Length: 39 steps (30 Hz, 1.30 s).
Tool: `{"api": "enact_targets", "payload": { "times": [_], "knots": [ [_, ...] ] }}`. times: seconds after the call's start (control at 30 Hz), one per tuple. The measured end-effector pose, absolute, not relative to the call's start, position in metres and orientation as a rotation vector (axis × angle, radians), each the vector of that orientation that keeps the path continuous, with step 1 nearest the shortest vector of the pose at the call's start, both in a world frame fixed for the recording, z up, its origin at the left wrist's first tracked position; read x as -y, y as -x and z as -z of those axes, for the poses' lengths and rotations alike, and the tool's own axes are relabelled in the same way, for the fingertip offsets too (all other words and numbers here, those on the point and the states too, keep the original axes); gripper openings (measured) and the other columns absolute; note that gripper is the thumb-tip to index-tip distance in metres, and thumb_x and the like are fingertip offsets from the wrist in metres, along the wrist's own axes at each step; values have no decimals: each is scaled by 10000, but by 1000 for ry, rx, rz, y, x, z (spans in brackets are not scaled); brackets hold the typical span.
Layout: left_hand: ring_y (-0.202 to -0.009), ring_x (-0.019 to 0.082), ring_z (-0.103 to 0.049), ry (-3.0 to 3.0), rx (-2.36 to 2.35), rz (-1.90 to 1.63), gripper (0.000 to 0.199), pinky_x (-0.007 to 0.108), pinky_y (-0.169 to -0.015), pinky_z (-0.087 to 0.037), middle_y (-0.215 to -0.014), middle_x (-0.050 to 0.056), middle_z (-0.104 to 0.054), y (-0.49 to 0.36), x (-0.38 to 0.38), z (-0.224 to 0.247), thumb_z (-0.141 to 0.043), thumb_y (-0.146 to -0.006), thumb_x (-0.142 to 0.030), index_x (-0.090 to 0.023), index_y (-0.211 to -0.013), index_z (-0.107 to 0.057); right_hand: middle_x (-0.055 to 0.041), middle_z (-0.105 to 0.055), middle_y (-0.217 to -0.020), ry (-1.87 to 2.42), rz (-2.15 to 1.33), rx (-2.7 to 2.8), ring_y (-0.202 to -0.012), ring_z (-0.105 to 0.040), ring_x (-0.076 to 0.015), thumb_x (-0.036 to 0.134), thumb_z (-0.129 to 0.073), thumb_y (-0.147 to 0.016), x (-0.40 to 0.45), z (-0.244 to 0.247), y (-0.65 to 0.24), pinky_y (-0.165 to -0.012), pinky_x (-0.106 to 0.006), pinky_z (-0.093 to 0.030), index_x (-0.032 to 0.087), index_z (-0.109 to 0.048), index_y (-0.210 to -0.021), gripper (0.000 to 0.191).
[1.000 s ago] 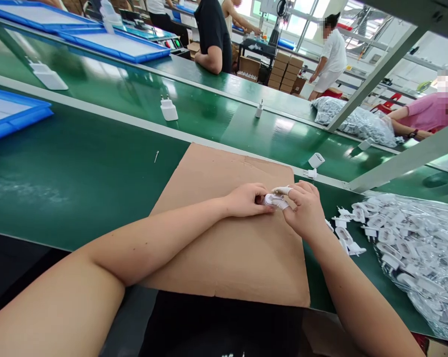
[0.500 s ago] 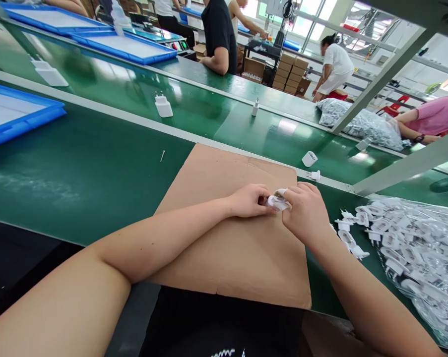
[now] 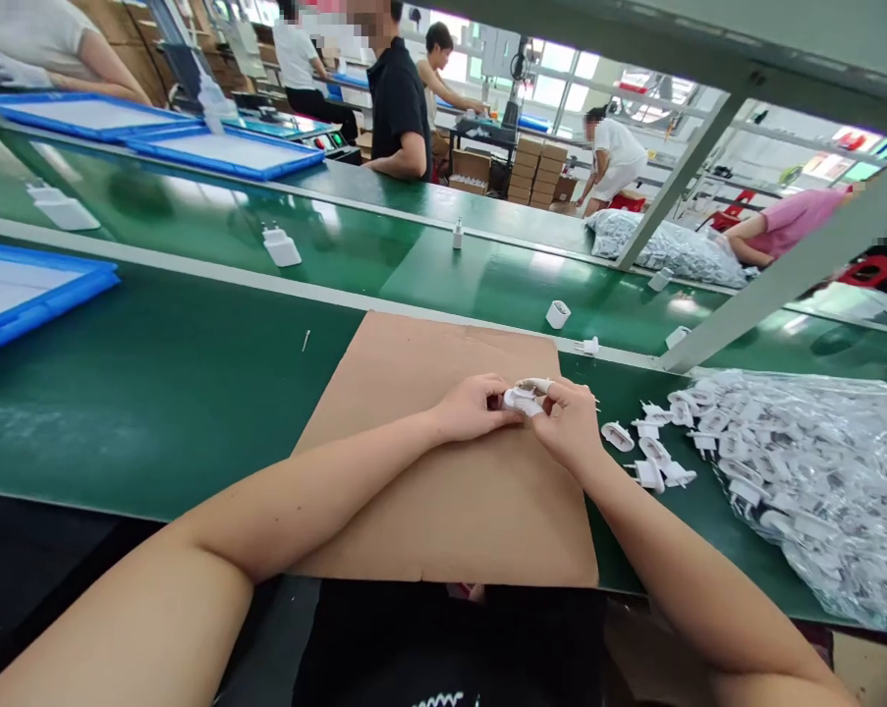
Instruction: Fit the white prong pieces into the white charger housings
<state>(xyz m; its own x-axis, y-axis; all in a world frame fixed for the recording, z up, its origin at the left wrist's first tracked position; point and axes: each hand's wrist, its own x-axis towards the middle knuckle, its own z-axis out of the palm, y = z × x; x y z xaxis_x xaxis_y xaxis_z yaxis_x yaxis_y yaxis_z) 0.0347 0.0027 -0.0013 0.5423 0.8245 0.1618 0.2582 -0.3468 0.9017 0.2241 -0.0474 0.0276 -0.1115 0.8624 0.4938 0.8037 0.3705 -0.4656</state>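
Observation:
Over the upper right of a brown cardboard sheet [image 3: 443,511], my two hands meet at a small white plug part [image 3: 519,401]. The fingers of my left hand [image 3: 476,406] pinch it from the left. From the right, my right hand [image 3: 572,422] closes on it with thumb and fingers; a whitish wrap seems to cover one fingertip. Fingers hide much of the part, so its exact shape is unclear. Just right of my right hand, several loose white plug faces [image 3: 618,437] with metal pins lie on the green bench [image 3: 193,393].
A clear plastic bag [image 3: 818,481] full of white plug parts lies at right. Beyond the pale rail, white chargers [image 3: 281,247] stand spaced along a green conveyor [image 3: 384,260]. Blue-rimmed trays [image 3: 37,285] are at left. A slanted metal post [image 3: 767,280] crosses the right side. Several people work behind.
The view has shifted, so the scene sits further left and more loose plug faces show. The chargers on the conveyor also appear shifted left. Both hands still hold the white part together.

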Motion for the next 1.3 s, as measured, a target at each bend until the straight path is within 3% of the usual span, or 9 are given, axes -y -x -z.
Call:
{"api": "enact_targets", "payload": {
  "times": [0.17, 0.33, 0.47, 0.63, 0.8, 0.97, 1.07, 1.2, 1.3],
  "knots": [
    [-740, 142, -566, -1862, -864, -751, 397, 283, -700, -470, -889, 21, -662, -34, -2, 1, -796, -782, -496, -200, -1043, -754, 18, -516, -608, 1374, -294, 1780, -577, -450, -144, 296, -657, -776, 42, -14, -230, -582, -289, -341, 220, -681, -657, 143],
    [-714, 132, -568, -1845, -843, -698, 527, 270, -700, -487, -854, 9, -694, -29, -9, -4, -814, -772, -496, -205, -1200, -712, -8, -711, -812, 1399, -713, 1665, -670, -565, -168, 446, -776, -731, 22, -15, -242, -671, -305, -481, 221, -766, -1132, 460],
    [-737, 143, -600, -1875, -910, -730, 521, 300, -747, -512, -954, 33, -735, -23, -32, -7, -829, -741, -484, -201, -1167, -726, -112, -728, -1229, 1451, -454, 1695, -1036, -661, -262, 497, -635, -891, -5, -29, -270, -1006, -443, -505, 203, -679, -1354, 550],
    [-805, 179, -669, -1836, -1132, -794, 481, 330, -818, -539, -975, 43, -763, -16, -94, -7, -854, -698, -431, -197, -1101, -736, -215, -429, -1622, 1974, -150, 1811, -1499, -379, -412, 346, -609, -932, -38, -32, -312, -1201, -572, -338, 135, -492, -1547, 661],
    [-836, 192, -687, -1840, -1404, -921, 389, 335, -863, -547, -1025, 48, -775, -17, -168, -8, -824, -696, -358, -184, -1028, -718, -186, -514, -1536, 2148, -271, 1932, -1430, -477, -380, 294, -563, -969, -39, -21, -322, -1142, -514, -426, 190, -570, -1469, 511],
    [-1146, 325, -675, -1778, -1643, -981, 424, 464, -1065, -483, -1213, 128, -741, -19, -209, -11, -780, -710, -281, -178, -1111, -686, -143, -578, -1297, 2023, -171, 1881, -1031, -659, -259, 57, -587, -803, -25, -23, -317, -884, -340, -525, 180, -665, -1299, 517],
    [-1451, 455, -437, -1787, -1877, -1106, 659, 611, -1187, -328, -1508, 218, -555, -26, -203, -10, -785, -690, -275, -157, -1315, -611, -133, -584, -1218, 1877, -422, 1590, -932, -644, -230, 13, -603, -712, -24, -24, -316, -841, -324, -518, 166, -740, -1084, 425],
    [-1606, 397, -163, -2288, -1768, -1199, 902, 564, -1290, -174, -1749, 131, -197, -46, -192, -5, -735, -744, -292, -197, -1572, -393, -110, -669, -1054, 1559, -853, 1135, -907, -679, -222, 135, -649, -794, -28, -25, -314, -817, -330, -570, 181, -708, -891, 122],
    [-1547, 372, -326, -2320, -1432, -885, 852, 497, -1275, -252, -1664, 151, -391, -59, -201, 0, -730, -719, -229, -186, -1528, -467, -96, -733, -965, 1475, -1005, 1073, -858, -725, -210, 229, -628, -879, -24, -28, -310, -743, -326, -613, 200, -698, -971, 119]
  ]
}}
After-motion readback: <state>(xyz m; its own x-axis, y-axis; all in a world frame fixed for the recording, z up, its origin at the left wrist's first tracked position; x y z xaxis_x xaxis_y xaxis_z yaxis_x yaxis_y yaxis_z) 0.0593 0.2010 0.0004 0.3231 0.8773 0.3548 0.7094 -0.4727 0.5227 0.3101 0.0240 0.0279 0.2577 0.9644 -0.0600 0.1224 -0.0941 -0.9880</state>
